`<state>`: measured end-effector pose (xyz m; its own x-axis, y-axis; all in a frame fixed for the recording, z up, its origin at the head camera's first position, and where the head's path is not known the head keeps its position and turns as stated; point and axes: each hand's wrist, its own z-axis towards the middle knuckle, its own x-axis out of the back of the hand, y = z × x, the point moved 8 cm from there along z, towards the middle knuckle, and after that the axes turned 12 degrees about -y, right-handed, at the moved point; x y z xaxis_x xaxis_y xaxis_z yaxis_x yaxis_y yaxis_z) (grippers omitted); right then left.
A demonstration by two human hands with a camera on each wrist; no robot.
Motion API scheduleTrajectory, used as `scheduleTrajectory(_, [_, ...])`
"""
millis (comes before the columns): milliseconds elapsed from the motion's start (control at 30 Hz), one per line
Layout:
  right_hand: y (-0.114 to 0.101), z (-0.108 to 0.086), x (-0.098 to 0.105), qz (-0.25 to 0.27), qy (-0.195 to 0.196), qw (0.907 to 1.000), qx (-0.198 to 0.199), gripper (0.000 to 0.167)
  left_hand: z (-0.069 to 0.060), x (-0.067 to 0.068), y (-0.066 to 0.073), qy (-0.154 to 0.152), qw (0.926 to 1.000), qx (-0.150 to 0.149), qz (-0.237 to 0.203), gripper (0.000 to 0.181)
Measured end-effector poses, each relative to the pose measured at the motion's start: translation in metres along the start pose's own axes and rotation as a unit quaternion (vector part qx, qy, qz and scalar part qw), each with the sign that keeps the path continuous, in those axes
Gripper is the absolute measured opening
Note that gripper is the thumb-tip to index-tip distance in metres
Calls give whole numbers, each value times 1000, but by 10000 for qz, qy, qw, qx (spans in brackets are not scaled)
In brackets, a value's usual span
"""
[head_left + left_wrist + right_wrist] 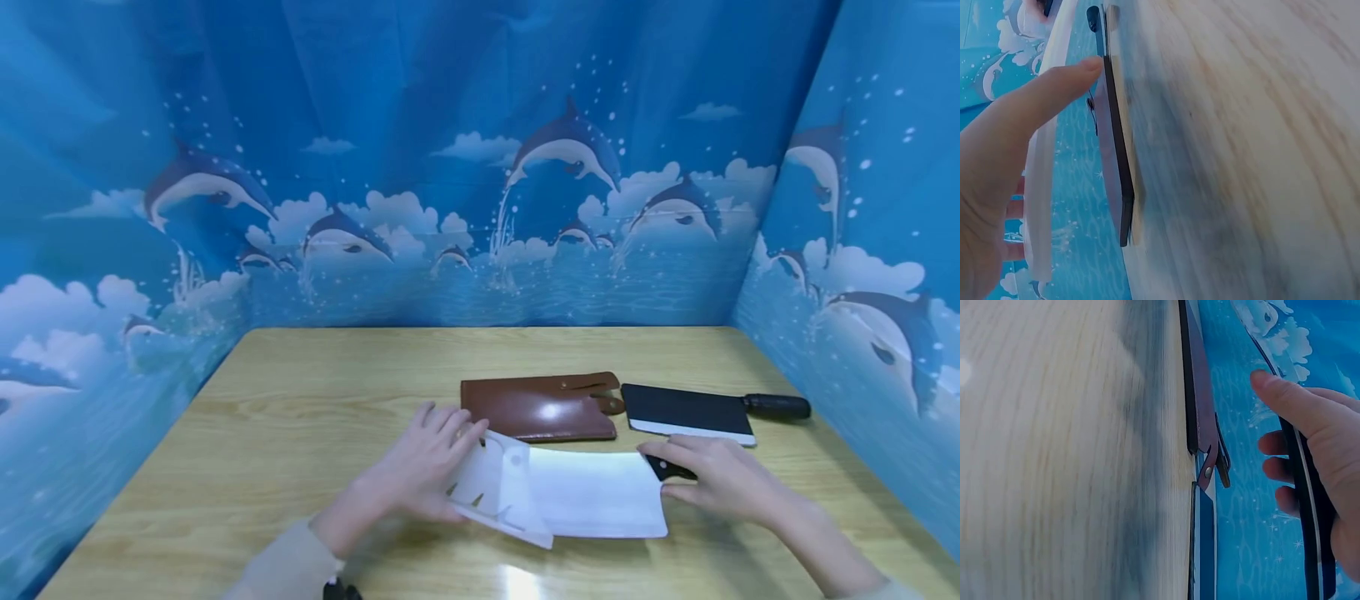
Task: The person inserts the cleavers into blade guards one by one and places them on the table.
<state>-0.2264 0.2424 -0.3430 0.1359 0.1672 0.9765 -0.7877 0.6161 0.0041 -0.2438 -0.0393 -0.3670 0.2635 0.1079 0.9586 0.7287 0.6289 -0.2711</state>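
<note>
My left hand point(423, 467) grips a white blade sleeve point(516, 479) with dark printed marks, fingers on its far edge and thumb on the near one. Out of the sleeve's right end reaches the broad shiny blade of a cleaver point(600, 493); how deep the blade sits inside is hidden. On the right, my right hand point(720, 475) holds the cleaver's black handle point(1310, 512), fingers wrapped around it in the right wrist view. Both the sleeve and the cleaver are raised above the table, as the wrist views show. The sleeve appears edge-on point(1038, 219) in the left wrist view.
Behind the sleeve lies a brown leather sheath point(536, 408) with snap straps. To its right rests a second cleaver point(686, 410) with a dark blade and black handle. The wooden table point(315, 392) is bordered by blue dolphin-print curtains point(450, 125).
</note>
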Motion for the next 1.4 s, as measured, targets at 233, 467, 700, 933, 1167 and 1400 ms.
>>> scheduleTrajectory(233, [-9,-8,8,-19,501,9980,396,44,-6,3,0,282,9993,-204,-115,108])
scheduleTrajectory(467, [-15,-9,10,229,433,9978,458,40,-11,8,1,550,9975,-331,-298,104])
scheduleTrajectory(700, [-15,-9,5,397,209,9982,392,39,-11,8,0,566,9974,-293,-346,103])
scheduleTrajectory(933, [-16,-7,3,351,196,9992,68,39,-10,10,-4,536,9978,-132,-380,103])
scheduleTrajectory(1167, [-19,-1,1,178,138,9996,-182,38,-9,8,-5,405,9981,-15,-459,104])
scheduleTrajectory(1400, [-23,1,-2,76,243,9995,-186,38,-10,6,-6,485,9976,-39,-488,104])
